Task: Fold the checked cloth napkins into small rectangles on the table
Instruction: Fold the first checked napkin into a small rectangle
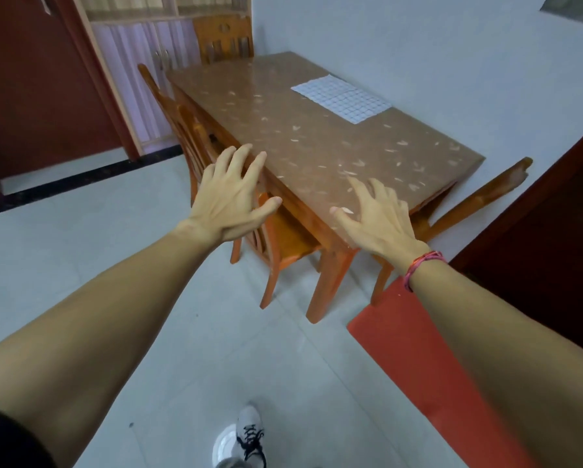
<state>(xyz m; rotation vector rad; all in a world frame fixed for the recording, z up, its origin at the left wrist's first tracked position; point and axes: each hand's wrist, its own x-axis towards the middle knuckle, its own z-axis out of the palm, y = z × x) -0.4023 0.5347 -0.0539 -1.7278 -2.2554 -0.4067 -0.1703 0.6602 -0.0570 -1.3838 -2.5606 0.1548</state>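
Checked napkin (342, 97) lies flat on the far half of the table (300, 146), well apart from both hands.
The left hand (231, 197) and right hand (378, 217) stretch forward with fingers spread and straight, holding nothing. The right one is over the table's near corner, the left over its long edge above a wooden chair (293, 244). Whether either touches the tabletop is hard to tell from this angle. The napkin sits close to the white wall (418, 45).
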